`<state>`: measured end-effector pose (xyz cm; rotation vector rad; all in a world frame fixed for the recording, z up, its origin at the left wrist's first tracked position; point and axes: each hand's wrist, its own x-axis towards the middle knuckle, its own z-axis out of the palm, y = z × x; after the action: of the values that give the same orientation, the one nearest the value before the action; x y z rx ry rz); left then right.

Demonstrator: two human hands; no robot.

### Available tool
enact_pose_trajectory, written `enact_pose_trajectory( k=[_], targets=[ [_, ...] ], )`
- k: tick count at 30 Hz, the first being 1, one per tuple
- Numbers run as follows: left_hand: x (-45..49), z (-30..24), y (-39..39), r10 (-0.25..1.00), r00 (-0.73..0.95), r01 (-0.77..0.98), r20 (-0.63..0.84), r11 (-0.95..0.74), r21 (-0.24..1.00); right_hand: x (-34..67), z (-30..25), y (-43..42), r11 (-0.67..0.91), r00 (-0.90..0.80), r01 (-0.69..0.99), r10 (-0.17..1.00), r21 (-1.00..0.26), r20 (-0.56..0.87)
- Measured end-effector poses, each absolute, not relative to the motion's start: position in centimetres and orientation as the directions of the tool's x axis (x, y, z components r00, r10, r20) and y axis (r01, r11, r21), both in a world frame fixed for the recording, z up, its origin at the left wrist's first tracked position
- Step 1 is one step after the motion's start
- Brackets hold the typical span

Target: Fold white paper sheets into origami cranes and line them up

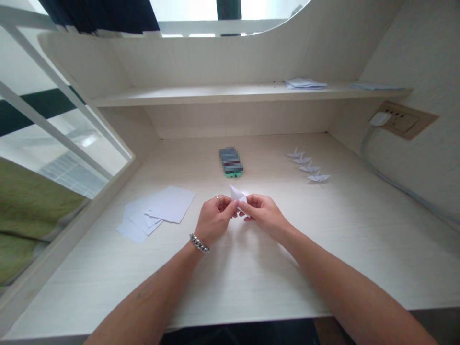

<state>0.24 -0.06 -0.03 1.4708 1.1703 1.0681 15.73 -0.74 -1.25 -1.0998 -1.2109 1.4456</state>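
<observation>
Above the middle of the desk, a small folded piece of white paper (237, 193) is pinched between both hands, its pointed tip up and away from me. My left hand (216, 215), with a ring and a chain bracelet (199, 243) at the wrist, grips its left side. On the other side, my right hand (264, 213) holds it with thumb and fingers closed. The fingers cover the paper's lower part. Several folded paper cranes (309, 168) stand in a slanting row to the right, beyond my right hand. Loose white paper sheets (173, 203) overlap on the desk left of my left hand.
A blurred-out dark object with a green edge (232, 163) lies behind my hands. More papers (305, 84) rest on the shelf (215, 95). A plug (380, 118) sits in the wall socket, its grey cable (398, 184) running down the right side. Rails (53, 129) border the left.
</observation>
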Motion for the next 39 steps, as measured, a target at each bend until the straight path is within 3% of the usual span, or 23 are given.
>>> enact_pose_trajectory(
  k=[5,11,15,20,27,39],
  targets=[
    [-0.3,0.4,0.2,0.977,0.212,0.021,-0.012,0.008,1.0,16.1,-1.5,-0.7,-0.074,-0.214,-0.008,0.974,-0.997,-0.071],
    [-0.6,-0.2,0.6,0.989,0.145,0.011,-0.025,0.024,1.0,16.7,-1.9,-0.6,0.022,-0.285,0.166,0.958,-0.986,-0.026],
    [-0.5,-0.3,0.6,0.985,0.167,-0.114,-0.051,0.07,0.991,16.6,-1.8,-0.5,0.069,-0.177,0.118,0.983,-0.991,0.048],
    [-0.4,0.1,0.5,0.977,0.207,-0.061,-0.047,0.061,0.996,16.6,-1.5,-0.7,0.143,-0.152,0.146,0.981,-0.979,0.121],
    [-0.4,0.1,0.7,0.978,0.208,0.067,-0.018,0.005,0.998,16.7,-1.9,-0.5,0.106,-0.155,0.064,0.983,-0.992,0.095],
    [-0.6,-0.5,0.8,0.971,0.239,0.067,-0.016,0.0,0.998,16.8,-1.6,-0.4,-0.033,-0.165,-0.016,0.986,-0.999,-0.029]
  ],
)
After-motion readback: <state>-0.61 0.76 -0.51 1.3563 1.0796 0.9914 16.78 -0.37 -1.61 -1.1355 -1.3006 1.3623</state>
